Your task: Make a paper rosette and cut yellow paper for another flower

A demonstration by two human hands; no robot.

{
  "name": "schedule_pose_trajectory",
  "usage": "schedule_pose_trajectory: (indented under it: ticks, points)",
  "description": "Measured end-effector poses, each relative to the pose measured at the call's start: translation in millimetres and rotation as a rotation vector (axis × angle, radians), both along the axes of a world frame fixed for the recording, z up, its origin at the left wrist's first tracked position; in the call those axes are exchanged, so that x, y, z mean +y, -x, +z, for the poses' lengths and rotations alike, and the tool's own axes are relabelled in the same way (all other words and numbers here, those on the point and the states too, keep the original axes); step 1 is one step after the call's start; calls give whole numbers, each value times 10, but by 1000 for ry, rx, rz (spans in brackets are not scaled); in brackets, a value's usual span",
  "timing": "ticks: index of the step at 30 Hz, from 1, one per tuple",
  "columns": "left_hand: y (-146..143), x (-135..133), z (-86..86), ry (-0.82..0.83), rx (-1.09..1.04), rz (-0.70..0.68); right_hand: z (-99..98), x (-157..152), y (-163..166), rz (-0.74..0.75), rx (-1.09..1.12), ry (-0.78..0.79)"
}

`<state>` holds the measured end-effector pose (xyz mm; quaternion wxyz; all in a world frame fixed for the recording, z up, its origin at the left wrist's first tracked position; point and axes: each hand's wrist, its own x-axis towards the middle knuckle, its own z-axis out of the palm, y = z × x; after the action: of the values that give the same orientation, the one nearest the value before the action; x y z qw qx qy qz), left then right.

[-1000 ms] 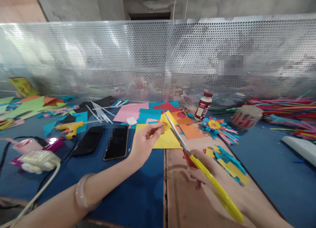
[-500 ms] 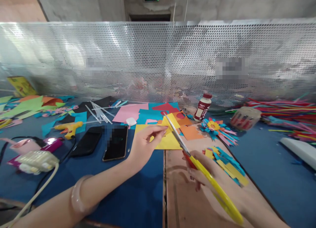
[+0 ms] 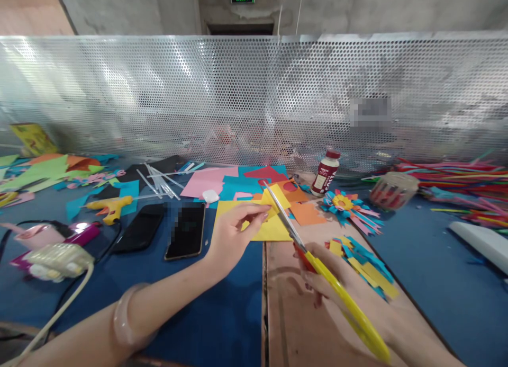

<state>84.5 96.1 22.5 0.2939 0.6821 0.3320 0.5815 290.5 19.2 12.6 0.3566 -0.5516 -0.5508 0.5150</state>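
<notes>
Left hand [image 3: 232,234] pinches yellow paper [image 3: 274,200]; right hand [image 3: 337,287] apparently grips scissors [image 3: 317,263].

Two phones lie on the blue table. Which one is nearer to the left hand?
The right-hand phone, lying beside the left hand. The other phone lies farther left, next to the yellow glue gun.

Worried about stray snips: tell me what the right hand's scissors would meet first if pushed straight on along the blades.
Probably the orange paper just beyond the scissors tip; the right hand points there, though depth is unclear.
</notes>
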Motion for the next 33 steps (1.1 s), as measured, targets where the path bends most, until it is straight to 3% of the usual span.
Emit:
schedule_pose_trajectory:
  ticks: [15, 25, 33]
  points:
    - [-7, -19, 9, 42, -14, 3, 1, 6, -4, -10, -22, -41]
    - [-3, -10, -1, 68, -26, -9, -118, -10, 2, -60, -31, -76]
    - [-3, -16, 11, 56, -1, 8, -2, -22, 40, -48, -166, -142]
